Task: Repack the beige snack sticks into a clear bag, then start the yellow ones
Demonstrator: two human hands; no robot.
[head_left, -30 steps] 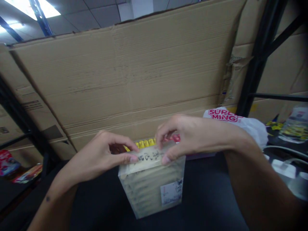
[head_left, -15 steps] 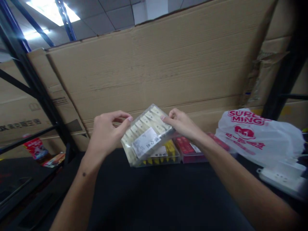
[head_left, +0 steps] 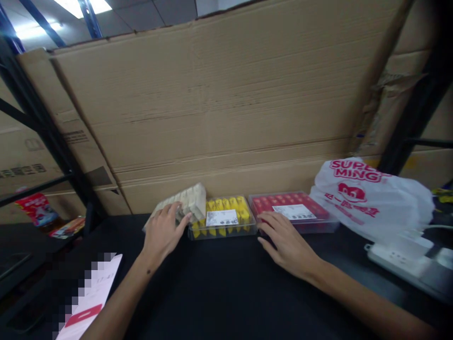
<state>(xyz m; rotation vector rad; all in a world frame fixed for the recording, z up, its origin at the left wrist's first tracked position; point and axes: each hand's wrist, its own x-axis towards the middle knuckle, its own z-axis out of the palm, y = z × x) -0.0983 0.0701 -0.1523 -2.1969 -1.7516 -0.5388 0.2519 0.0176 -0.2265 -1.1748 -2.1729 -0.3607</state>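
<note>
My left hand (head_left: 163, 231) has its fingers over a clear plastic box of cream-coloured packets (head_left: 193, 198) and its thumb at the near side. That box is tilted, its right end raised beside a clear box of yellow packets (head_left: 244, 210). The yellow box lies flat with a white label on top. To its right is a clear box of red packets (head_left: 262, 200), also labelled. My right hand (head_left: 285, 243) has its fingers spread at the front left corner of the red box and grips nothing; whether they touch it I cannot tell.
A white plastic bag (head_left: 371, 203) with red print sits at the right, by a white power strip (head_left: 399, 264). Cardboard (head_left: 226, 104) stands behind the black table (head_left: 226, 288). A partly blurred pink-white sheet (head_left: 99, 283) lies at left, near a red packet (head_left: 37, 208).
The cream box has gone from both hands in mid-air down to the left of the yellow box. My right hand has let go and moved to the red box.
</note>
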